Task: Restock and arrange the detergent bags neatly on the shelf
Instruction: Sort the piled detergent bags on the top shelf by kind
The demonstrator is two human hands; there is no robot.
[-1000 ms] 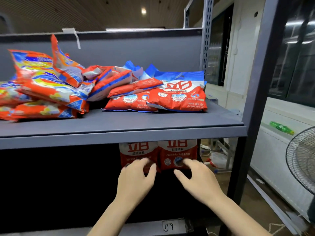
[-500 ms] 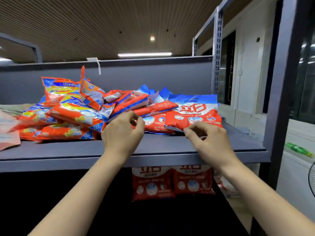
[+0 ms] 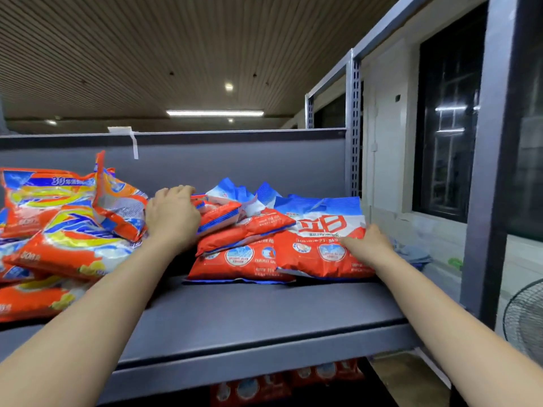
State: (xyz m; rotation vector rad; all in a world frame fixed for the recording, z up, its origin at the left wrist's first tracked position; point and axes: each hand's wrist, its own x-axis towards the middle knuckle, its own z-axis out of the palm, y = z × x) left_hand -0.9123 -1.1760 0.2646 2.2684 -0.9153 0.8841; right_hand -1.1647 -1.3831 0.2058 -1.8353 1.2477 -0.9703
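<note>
Room: storeroom with a ribbed ceiling and strip lights at 12 o'clock, dark barred windows at 2 o'clock, a fan [image 3: 526, 321] cut off by the edge at 4 o'clock.
Shelf: grey metal shelf [image 3: 264, 312] with a back panel and a perforated upright; its front strip is bare.
Left pile: orange-and-yellow detergent bags [image 3: 67, 230] heaped crookedly at 9 o'clock, one standing on edge, others slumped over each other.
Right pile: red-and-blue detergent bags [image 3: 244, 254] overlapping at the centre, tops pointing different ways.
Front bag: the red bag with large white characters [image 3: 320, 245] lies at 3 o'clock of that pile, leaning on its neighbour.
Lower shelf: more red bags [image 3: 282, 383] stand upright in a row at 6 o'clock, only partly in view.
Left hand: left hand [image 3: 173, 215] reaches over the heap, fingers curled onto the upper edge of a small red bag [image 3: 217, 212]; a hold seems likely, though the fingertips are hidden.
Right hand: right hand [image 3: 367, 245] lies flat on the front bag's right side, fingers straight, pressing and not gripping.
Progress: early to middle, by my judgement. The lower row looks tidy; this shelf is stocked but unsorted.
Left to do: separate the two brands, then square and align every bag.
</note>
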